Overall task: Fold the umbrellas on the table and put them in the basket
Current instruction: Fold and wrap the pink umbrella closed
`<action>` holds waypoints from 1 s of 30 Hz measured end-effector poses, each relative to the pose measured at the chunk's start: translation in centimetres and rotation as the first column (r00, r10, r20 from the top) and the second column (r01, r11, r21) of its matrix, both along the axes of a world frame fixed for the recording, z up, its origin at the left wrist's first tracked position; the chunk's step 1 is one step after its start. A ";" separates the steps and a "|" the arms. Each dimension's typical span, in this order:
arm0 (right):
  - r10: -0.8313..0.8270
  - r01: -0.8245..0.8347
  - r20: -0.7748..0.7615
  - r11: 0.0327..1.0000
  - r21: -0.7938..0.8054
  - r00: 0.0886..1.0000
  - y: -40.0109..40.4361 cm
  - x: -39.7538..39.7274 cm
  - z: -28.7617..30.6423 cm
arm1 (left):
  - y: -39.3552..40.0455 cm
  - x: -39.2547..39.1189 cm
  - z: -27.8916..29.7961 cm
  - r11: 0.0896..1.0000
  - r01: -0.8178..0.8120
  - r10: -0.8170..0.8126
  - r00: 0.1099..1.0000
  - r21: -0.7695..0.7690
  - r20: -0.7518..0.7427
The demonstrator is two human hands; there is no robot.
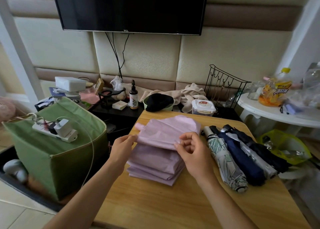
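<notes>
You've got the pink umbrella (161,142) lying on the wooden table (155,202), just left of the middle, and both hands are on its cloth. Your left hand (121,149) pinches the left edge of a panel between thumb and fingertips; your right hand (192,151) has its fingers curled in, nipping the fold on the right side. The canopy is thin, soft and floppy, surely light, and likely a bit slick, so the pleats will slide if you let go early. The stiff parts are the shaft and ribs inside; take hold there when you lift, or around the whole bundle, not by loose cloth alone.

Its long axis runs away from you, leaning slightly left: the pink knob (140,126) points to the far left, the loose pleated hem sits nearest you.

Just to the right, three more umbrellas lie side by side, well gathered: a leaf-print one (225,161), a navy one (242,156) and a black one (263,151), all angled the same way. The green basket (57,152) stands left of the table, with a power strip (55,132) resting across its top, which I'd judge needs shifting.
</notes>
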State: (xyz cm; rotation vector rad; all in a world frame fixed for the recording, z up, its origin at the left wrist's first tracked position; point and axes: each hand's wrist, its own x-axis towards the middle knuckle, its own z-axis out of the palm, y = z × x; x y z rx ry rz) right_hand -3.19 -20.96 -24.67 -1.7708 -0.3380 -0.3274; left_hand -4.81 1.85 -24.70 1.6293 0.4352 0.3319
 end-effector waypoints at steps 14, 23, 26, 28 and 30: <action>0.093 0.147 0.258 0.617 -0.773 0.962 -0.7 -0.3 -0.8 | 0.8 0.2 -1.9 0.953 0.033 0.011 0.989 0.303 -0.144; 0.217 0.204 0.335 0.468 -0.860 0.917 0.2 -1.1 -0.2 | 0.5 0.6 -2.4 0.786 -0.086 0.251 0.949 0.612 -0.189; 0.232 0.175 0.326 0.500 -0.848 0.917 0.1 -0.8 -0.4 | 0.5 0.8 -2.5 0.788 -0.076 0.265 0.937 0.611 -0.226; 0.223 0.174 0.305 0.466 -0.868 0.926 0.0 -0.7 -0.7 | 0.3 0.7 -2.3 0.762 -0.060 0.278 0.930 0.645 -0.242; 0.233 0.140 0.260 0.432 -0.891 0.937 0.0 -0.8 -0.9 | 0.0 0.5 -2.2 0.648 -0.039 0.291 0.936 0.761 -0.200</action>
